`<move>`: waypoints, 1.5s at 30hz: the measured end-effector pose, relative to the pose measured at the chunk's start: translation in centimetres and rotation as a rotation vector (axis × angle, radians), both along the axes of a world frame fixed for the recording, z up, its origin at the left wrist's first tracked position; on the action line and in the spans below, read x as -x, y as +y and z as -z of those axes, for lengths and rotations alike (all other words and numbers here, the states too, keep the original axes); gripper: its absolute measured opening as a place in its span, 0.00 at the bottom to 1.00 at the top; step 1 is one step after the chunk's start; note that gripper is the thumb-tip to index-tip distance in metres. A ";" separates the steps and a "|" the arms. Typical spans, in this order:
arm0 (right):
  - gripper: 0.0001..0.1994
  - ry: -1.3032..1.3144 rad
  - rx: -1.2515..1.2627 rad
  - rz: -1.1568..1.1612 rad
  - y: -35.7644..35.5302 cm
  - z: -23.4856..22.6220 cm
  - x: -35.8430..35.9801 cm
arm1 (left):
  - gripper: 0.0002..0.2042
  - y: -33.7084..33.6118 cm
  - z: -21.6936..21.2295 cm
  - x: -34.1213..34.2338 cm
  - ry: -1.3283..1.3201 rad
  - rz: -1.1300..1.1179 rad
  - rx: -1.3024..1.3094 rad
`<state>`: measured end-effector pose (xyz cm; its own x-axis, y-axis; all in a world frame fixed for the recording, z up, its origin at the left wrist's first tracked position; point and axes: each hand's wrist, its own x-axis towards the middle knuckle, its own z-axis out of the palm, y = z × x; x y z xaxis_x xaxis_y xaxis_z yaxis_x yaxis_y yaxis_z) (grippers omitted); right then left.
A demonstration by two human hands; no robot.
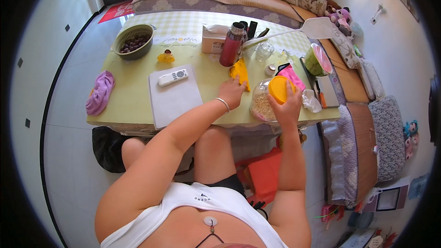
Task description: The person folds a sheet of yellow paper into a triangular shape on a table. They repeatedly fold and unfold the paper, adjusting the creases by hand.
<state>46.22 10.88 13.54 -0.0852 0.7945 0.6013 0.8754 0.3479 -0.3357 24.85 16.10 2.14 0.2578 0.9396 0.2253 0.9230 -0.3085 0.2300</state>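
Seated at a low counter (pixel 138 105) covered in a pale green cloth, a person in a white top leans forward with both bare arms out. Their right hand (pixel 285 105) has its grip closed around the yellow lid (pixel 279 88) of a clear jar (pixel 261 103) filled with pale grains, which stands tilted near the counter's front edge. Their left hand (pixel 231 93), a bangle at the wrist, rests flat with fingers spread on a yellow cloth (pixel 240 72) just beside the jar, holding nothing. To the left lie a grey board (pixel 177 101) with a white remote control (pixel 173 77) on it and a purple towel (pixel 99 93). Farther back stand a red flask (pixel 232 45), a tissue box (pixel 213 39), a green basket (pixel 133 41) of dark fruit, a fly swatter (pixel 317 28) and a cut watermelon (pixel 318 59).
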 end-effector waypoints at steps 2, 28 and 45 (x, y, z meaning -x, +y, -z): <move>0.41 0.011 -0.020 0.010 0.2 0.2 0.4 | 0.29 0.7 0.0 -1.3 0.040 -0.003 0.043; 0.41 -0.048 -0.157 0.072 7.2 2.1 3.2 | 0.29 1.9 -1.6 4.1 0.198 0.298 0.200; 0.42 -0.132 -0.232 0.219 12.2 2.6 6.6 | 0.23 -10.5 -2.2 18.4 -0.229 -0.039 -0.107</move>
